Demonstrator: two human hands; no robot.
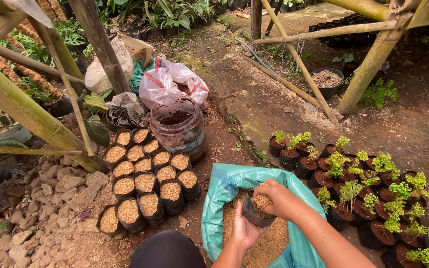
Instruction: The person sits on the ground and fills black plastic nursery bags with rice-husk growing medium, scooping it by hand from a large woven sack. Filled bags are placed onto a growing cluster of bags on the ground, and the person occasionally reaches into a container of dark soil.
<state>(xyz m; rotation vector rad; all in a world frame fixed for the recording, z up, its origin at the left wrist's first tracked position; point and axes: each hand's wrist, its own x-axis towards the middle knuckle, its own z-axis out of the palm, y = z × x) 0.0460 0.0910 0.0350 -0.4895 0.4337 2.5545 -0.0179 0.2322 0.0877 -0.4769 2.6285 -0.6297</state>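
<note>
My left hand (244, 229) holds a small black planting bag (255, 212) open over a teal woven sack (219, 198) full of pale rice husk (269, 245). My right hand (276, 197) is cupped over the bag's mouth with a handful of husk. Both hands hover inside the sack's opening, at the bottom centre of the view.
Several black bags filled with husk (145, 183) stand in rows to the left. A clear plastic jar (177, 126) with dark soil stands behind them. Potted green seedlings (368, 196) crowd the right. Bamboo posts (26, 106), stones and white plastic bags (167, 79) surround the dirt ground.
</note>
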